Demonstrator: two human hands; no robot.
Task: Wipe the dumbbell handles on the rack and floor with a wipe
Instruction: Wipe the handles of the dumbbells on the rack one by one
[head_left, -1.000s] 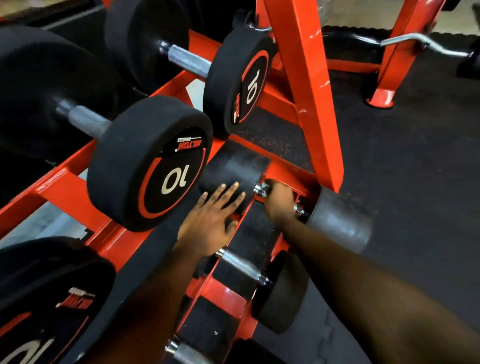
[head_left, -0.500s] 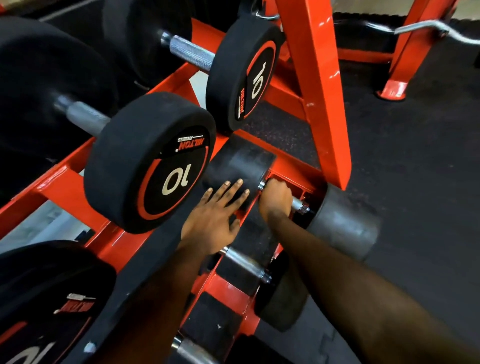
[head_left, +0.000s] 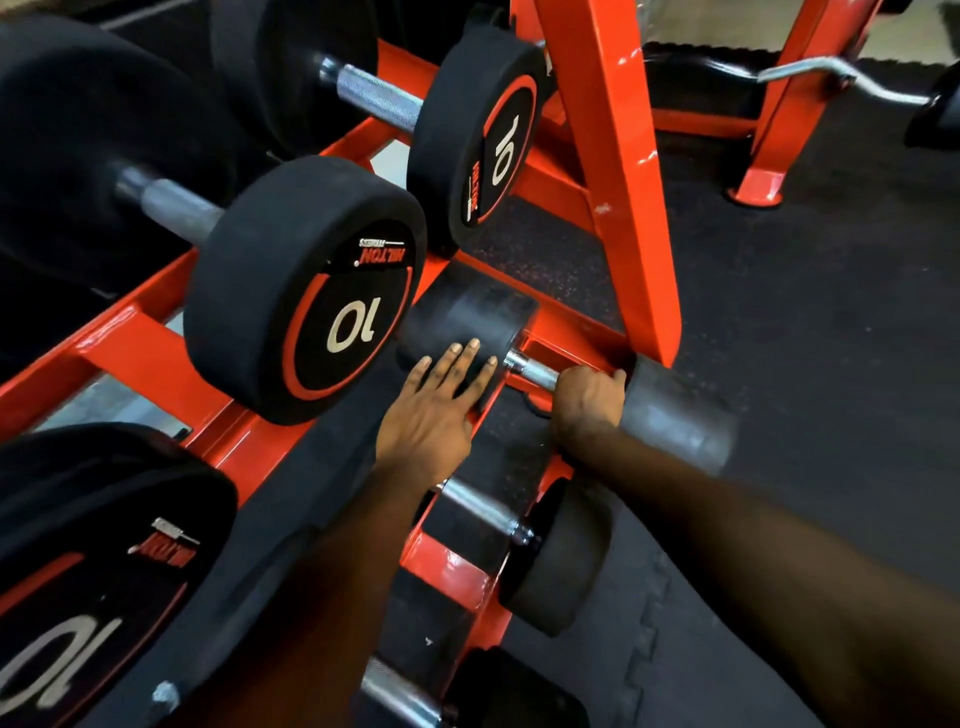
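On the lowest tier of the red rack lies a black dumbbell with a chrome handle. My right hand is closed around the right end of that handle, against the worn grey outer head. No wipe shows; the fist hides whatever is inside it. My left hand rests flat, fingers spread, on the dumbbell's inner black head. A second low dumbbell handle lies just below my forearms.
Two 10-marked dumbbells sit on the tier above, overhanging my left hand. Another 10 dumbbell fills the lower left. Black rubber flooring spreads right. A curl bar rests on a red stand at top right.
My right hand has slid rightward along the handle, from near the inner head to against the outer head, baring chrome at the left end. My left hand has stayed on the inner head.
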